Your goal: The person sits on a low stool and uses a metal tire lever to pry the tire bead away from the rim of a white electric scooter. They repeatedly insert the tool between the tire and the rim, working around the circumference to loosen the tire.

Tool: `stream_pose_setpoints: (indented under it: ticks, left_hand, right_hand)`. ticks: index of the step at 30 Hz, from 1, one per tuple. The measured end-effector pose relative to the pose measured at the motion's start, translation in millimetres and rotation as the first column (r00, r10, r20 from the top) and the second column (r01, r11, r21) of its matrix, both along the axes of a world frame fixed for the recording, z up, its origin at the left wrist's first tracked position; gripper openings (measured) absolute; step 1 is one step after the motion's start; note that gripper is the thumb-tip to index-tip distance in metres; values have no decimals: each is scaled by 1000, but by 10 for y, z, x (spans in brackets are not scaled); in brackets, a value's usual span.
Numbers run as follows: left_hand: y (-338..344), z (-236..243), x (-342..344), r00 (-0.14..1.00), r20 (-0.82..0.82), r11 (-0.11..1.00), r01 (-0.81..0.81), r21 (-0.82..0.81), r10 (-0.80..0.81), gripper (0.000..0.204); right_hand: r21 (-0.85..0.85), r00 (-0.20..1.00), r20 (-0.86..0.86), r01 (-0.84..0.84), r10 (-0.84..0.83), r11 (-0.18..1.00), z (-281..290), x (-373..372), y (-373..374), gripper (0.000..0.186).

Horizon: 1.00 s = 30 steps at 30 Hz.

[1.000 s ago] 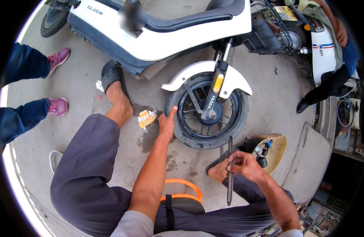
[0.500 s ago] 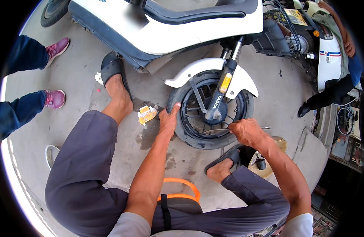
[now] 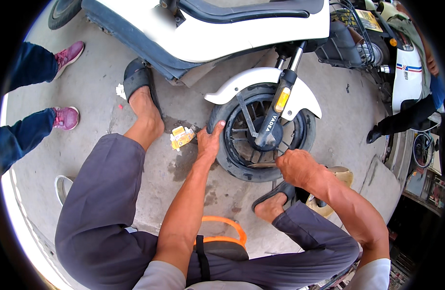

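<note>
A white scooter's front wheel (image 3: 261,140) with a black tyre stands on the concrete in front of me. My left hand (image 3: 209,141) presses flat against the tyre's left sidewall, fingers spread over the rubber. My right hand (image 3: 295,166) is closed round a thin metal tyre lever (image 3: 260,165) whose tip pokes in at the lower rim of the wheel. A white mudguard (image 3: 261,82) and black fork leg (image 3: 275,116) with an orange reflector cover the wheel's top.
A crumpled yellow packet (image 3: 181,137) lies on the stained concrete left of the wheel. My sandalled feet flank the wheel. Another person's legs in pink shoes (image 3: 65,118) stand at left. A second scooter (image 3: 406,67) is parked at right. An orange-rimmed low stool (image 3: 222,237) is under me.
My right hand has moved from beside my right foot up to the wheel's lower rim, bringing the lever from upright to level against the tyre. My left hand stayed on the tyre.
</note>
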<state>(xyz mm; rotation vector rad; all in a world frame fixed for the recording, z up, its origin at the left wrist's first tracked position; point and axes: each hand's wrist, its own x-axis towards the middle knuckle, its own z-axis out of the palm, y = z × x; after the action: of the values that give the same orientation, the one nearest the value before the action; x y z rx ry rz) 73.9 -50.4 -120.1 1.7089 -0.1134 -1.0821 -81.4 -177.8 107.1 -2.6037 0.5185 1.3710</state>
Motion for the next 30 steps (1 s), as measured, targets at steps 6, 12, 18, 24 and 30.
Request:
stream_pose_setpoints:
  ticks: [6,12,18,24,30]
  left_hand:
    - [-34,52,4,997,60,996,33,81,-38,72]
    - [2,-19,-90,991,131,997,13,76,-23,72]
    - [-83,-34,-110,974,226,1000,-9,19,4,62]
    - [-90,3,-82,962,272,1000,-12,1,11,59]
    - [12,-128,-407,961,267,991,-104,89,77,61]
  right_hand:
    - [314,432,-609,901,-665,298,346,77,5,51]
    - [357,521,103,776,-847,520,84,-708,1319,56]
    - [310,377,335,821,-863,479,-353,-1002,2171,53]
    - [339,322,456,799,-830,497,-893,-1241,2433,51]
    - [332,95,460,904,-883,269,-1309,-1141,2793,59]
